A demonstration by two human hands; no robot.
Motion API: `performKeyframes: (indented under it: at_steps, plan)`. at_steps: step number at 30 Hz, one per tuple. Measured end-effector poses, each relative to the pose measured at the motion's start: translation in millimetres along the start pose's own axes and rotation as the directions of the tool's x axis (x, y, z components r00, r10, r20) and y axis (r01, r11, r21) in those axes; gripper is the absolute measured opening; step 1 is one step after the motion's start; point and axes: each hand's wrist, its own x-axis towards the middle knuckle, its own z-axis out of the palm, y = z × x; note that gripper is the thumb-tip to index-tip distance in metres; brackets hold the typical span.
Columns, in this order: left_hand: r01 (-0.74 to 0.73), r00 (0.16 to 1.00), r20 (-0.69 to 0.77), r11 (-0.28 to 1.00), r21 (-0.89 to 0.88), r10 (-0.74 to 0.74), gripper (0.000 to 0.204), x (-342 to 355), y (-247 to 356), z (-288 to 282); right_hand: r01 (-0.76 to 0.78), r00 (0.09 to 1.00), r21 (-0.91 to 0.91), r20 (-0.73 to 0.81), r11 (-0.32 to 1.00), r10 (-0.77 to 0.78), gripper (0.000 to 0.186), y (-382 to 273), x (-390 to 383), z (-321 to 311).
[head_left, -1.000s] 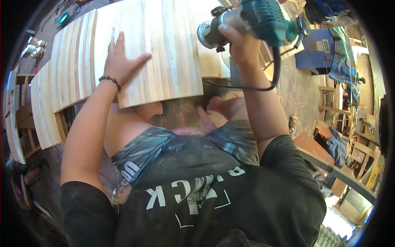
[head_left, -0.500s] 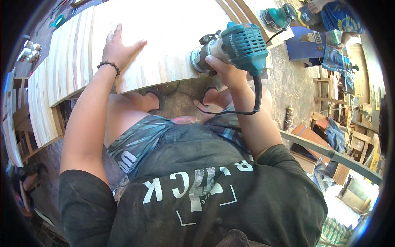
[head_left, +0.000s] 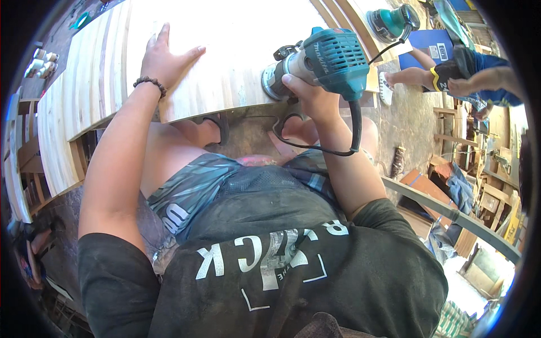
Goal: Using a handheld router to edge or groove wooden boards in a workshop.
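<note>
My left hand (head_left: 166,65), with a beaded bracelet at its wrist, rests fingers apart on a pale laminated wood panel (head_left: 225,84) at top middle. My right hand (head_left: 313,98) grips a teal-and-silver handheld router (head_left: 335,62) at the panel's near right edge. The router's round base appears to sit on that edge; exact contact is hard to tell. Its black cord (head_left: 321,148) loops down below my hand. More striped panels (head_left: 84,90) lie to the left, partly under the one my left hand is on.
A second teal power tool (head_left: 389,22) lies on boards at upper right. Another person (head_left: 476,79) is beside a blue machine (head_left: 428,42). Wood scraps (head_left: 496,197) and a long metal bar (head_left: 451,211) are at right, white cylindrical containers (head_left: 40,63) at far left.
My right hand has brought the router down and slightly left onto the panel's edge. My left hand appears slightly higher in view. The other person has moved farther into view at right.
</note>
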Motion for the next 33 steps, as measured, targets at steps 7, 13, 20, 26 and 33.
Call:
performKeyframes:
  at_steps: [7, 13, 20, 26, 33]
  plan:
    - [0.02, 1.0, -0.012, 1.0, 0.022, -0.02, 0.108, 1, -1, 2, -0.008, 0.995, -0.095, 0.097, 0.995, 0.017, 0.049, -12, -1, 4]
    - [-0.015, 0.999, -0.036, 0.999, 0.028, 0.016, 0.108, 0, -2, 3, -0.427, 0.902, 0.162, 0.141, 0.889, 0.408, 0.05, -33, -3, 10]
    - [0.015, 1.0, -0.02, 1.0, 0.007, -0.015, 0.109, -2, -1, 3, -0.443, 0.894, 0.055, 0.1, 0.895, 0.437, 0.053, -37, -2, 12]
    - [0.028, 1.0, -0.01, 1.0, 0.005, -0.028, 0.11, -1, 0, 1, -0.574, 0.818, 0.109, 0.122, 0.811, 0.562, 0.053, -43, -7, 9]
    - [0.037, 0.999, 0.005, 0.999, 0.018, -0.037, 0.11, 1, -1, 2, -0.598, 0.801, 0.091, 0.11, 0.796, 0.589, 0.055, -44, -15, 10]
